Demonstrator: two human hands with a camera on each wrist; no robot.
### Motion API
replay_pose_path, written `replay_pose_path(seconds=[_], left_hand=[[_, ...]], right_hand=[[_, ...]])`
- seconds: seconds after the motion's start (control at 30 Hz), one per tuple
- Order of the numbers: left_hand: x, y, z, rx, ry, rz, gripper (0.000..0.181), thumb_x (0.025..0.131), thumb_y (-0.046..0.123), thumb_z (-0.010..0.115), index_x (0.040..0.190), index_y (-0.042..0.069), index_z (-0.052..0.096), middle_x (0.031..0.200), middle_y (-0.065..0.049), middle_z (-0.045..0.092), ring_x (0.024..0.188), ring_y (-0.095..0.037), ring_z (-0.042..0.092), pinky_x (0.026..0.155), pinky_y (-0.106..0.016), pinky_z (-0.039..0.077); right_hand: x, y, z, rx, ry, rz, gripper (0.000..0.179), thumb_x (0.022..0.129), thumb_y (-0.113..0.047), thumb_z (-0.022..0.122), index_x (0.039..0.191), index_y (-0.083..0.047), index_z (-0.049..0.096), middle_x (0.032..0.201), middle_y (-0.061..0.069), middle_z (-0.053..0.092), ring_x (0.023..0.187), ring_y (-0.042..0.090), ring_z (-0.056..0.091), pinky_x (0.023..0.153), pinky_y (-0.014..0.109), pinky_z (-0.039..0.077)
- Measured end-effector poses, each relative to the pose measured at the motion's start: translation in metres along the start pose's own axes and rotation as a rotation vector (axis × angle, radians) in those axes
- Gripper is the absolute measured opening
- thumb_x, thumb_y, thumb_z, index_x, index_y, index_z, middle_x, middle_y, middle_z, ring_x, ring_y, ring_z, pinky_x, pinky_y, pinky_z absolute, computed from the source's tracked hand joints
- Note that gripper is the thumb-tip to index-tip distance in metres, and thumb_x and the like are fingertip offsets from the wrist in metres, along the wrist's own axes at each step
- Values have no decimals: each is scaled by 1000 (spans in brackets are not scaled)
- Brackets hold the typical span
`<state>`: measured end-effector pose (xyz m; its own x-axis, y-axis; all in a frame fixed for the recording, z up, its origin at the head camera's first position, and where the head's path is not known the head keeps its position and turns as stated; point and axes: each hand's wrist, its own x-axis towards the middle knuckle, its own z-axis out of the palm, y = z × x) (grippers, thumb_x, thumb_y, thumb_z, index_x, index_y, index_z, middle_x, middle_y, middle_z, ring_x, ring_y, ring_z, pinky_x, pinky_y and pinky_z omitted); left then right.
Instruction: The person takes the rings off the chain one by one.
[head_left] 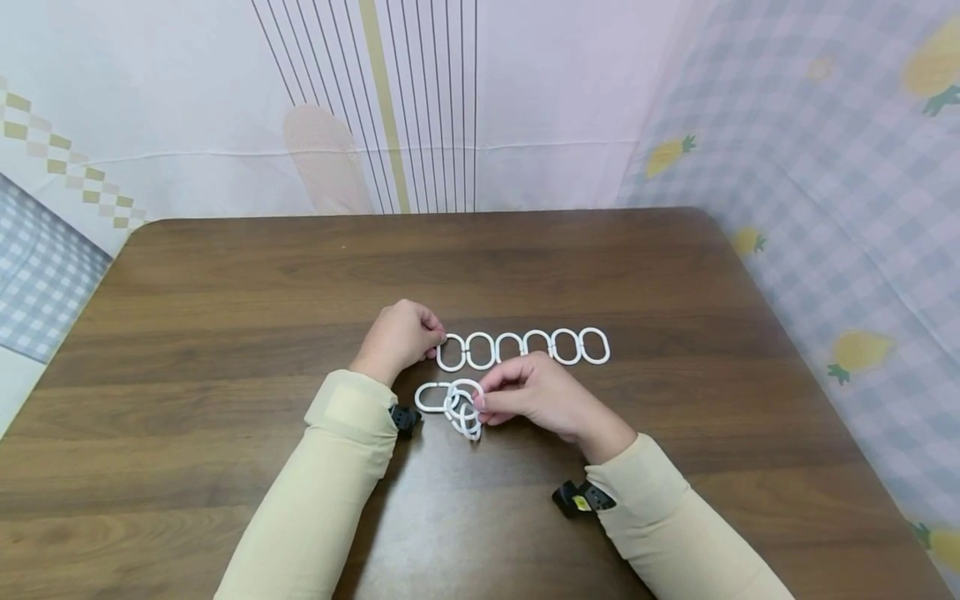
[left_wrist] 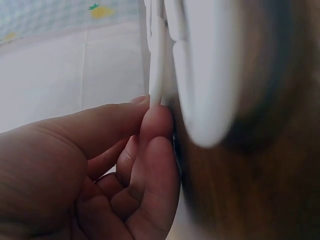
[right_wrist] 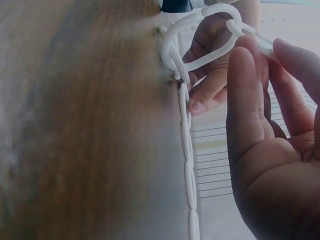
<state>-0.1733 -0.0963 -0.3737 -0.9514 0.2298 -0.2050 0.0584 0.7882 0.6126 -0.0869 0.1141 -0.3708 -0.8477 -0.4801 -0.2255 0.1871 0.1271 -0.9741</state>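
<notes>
Several white oval plastic links lie side by side in a row on the brown table, end to end in the head view. My left hand (head_left: 403, 337) pinches the leftmost link (head_left: 451, 370) of that row between thumb and fingertips; the left wrist view shows this pinched link (left_wrist: 156, 75) edge-on. Just in front of the row is a tangled bunch of similar links (head_left: 431, 412). Thumb and fingers of my right hand (head_left: 543, 396) pinch one link of the bunch at its right side. In the right wrist view a raised link (right_wrist: 215, 57) hangs from the pinched one.
The wooden table (head_left: 225, 333) has rounded far corners. White printed cloth (head_left: 555, 108) hangs behind it, and checked cloth (head_left: 817, 233) with a pineapple print hangs along the right. A small black camera (head_left: 405, 419) is worn on the left wrist, another (head_left: 573, 498) on the right.
</notes>
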Motion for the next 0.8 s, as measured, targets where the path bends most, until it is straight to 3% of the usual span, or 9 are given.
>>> replay_pose_path(seconds=[0.5,0.8], left_hand=[[-6,-1,-1,-10,-3,-50,13,90,26,77,85,13,79,65,3,68,63,-12,62,69,-31,46],[-17,-7,-4,-70,-7,-2,15,92,23,74,98,9,78,74,1,72,67,-11,65,75,-33,50]], right_hand=[[0,-1,1,-7,-3,0,17,88,0,73,98,14,70,81,9,72,76,16,70,75,36,61],[-1,-2,1,-19,0,0,15,88,1,72,98,13,71,81,8,72,76,15,70,75,37,61]])
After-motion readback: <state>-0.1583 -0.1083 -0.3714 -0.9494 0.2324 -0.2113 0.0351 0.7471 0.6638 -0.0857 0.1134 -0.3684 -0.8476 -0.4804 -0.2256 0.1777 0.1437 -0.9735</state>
